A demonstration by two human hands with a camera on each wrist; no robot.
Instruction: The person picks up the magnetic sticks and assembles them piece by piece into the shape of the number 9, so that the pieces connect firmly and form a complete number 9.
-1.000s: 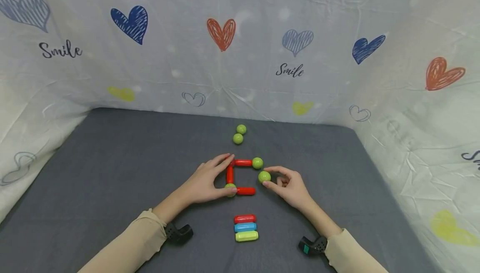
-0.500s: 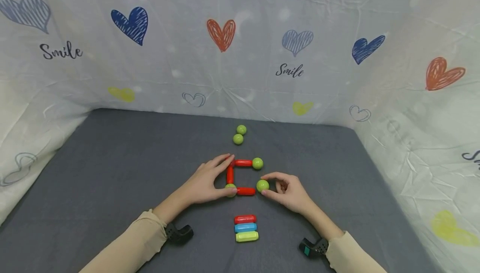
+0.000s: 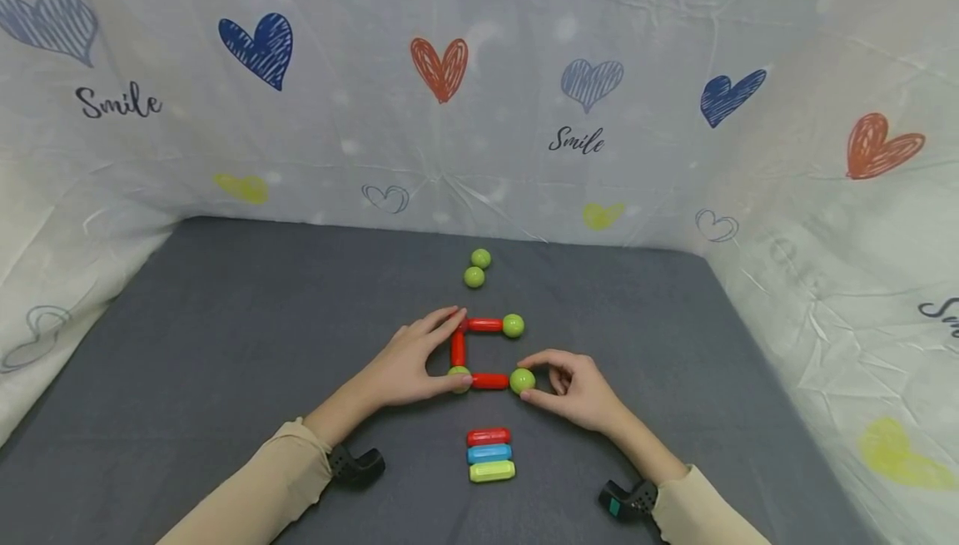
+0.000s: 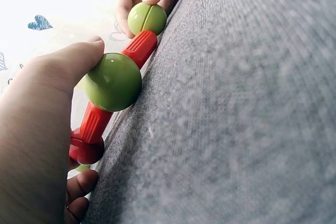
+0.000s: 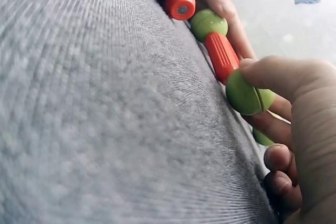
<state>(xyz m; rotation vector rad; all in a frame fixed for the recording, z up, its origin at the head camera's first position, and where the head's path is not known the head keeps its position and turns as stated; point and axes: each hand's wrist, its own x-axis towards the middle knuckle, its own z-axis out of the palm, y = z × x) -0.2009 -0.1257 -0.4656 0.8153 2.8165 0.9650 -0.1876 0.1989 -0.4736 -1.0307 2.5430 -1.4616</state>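
Observation:
In the head view my left hand (image 3: pixel 408 362) spans the left side of a three-sided frame of magnetic rods and balls. Its thumb lies on the near green ball (image 4: pixel 113 81), its fingertips on the far red ball (image 4: pixel 90 148); a red rod (image 3: pixel 458 350) joins these two. My right hand (image 3: pixel 575 388) pinches another green ball (image 3: pixel 522 381) between thumb and index finger. That ball touches the free end of the near red rod (image 3: pixel 490 381). The far red rod (image 3: pixel 485 324) ends in a green ball (image 3: pixel 513 326), apart from the pinched one.
Nearer the person, a red rod (image 3: pixel 489 437), a blue rod (image 3: pixel 489 453) and a yellow-green rod (image 3: pixel 492 471) lie side by side. Two loose green balls (image 3: pixel 474 277) sit beyond the frame. A white curtain (image 3: pixel 509 187) printed with hearts surrounds the grey table (image 3: pixel 300 295).
My right hand has brought its green ball toward the person and slightly left, onto the end of the near red rod. The left hand has stayed in place.

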